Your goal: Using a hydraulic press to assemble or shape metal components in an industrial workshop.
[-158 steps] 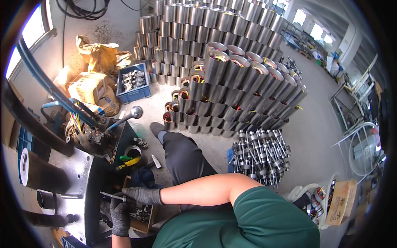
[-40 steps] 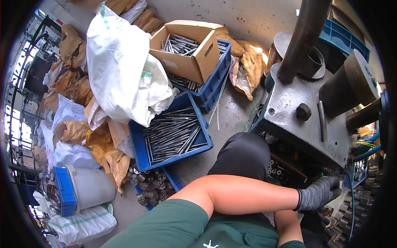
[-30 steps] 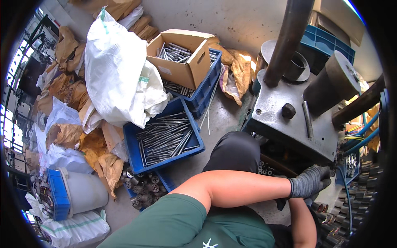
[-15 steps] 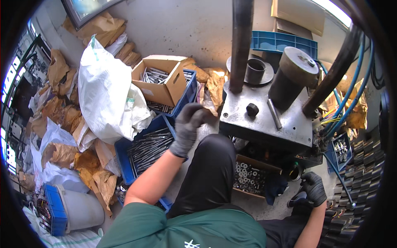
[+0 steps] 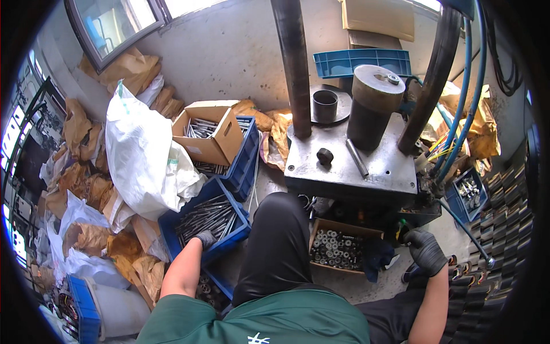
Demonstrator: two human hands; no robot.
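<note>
My left hand (image 5: 205, 238), in a grey glove, reaches over the near edge of the metal shafts (image 5: 207, 221) heaped in a blue crate (image 5: 243, 232). Its fingers are too small and turned away to show a grip. On the right, my gloved right hand (image 5: 427, 253) is curled beside the underside of a press, close to a small green and yellow part (image 5: 401, 228); what its fingers close on is hidden. The press table (image 5: 366, 163) carries a short black round piece (image 5: 325, 156), a loose metal rod (image 5: 357, 159) and a large dark cylinder (image 5: 373, 114).
Beneath the press stands a cardboard box of small metal rings (image 5: 335, 247). A carton of shafts (image 5: 206, 135) sits on another blue crate. White sacks (image 5: 146, 157) and brown paper lie at left. Blue hoses (image 5: 465, 109) and stacked dark parts (image 5: 504, 229) are at right.
My left hand has gone from beside the press down and left to the shafts in the blue crate. My right hand has shifted slightly up and left. The whole view has turned a little.
</note>
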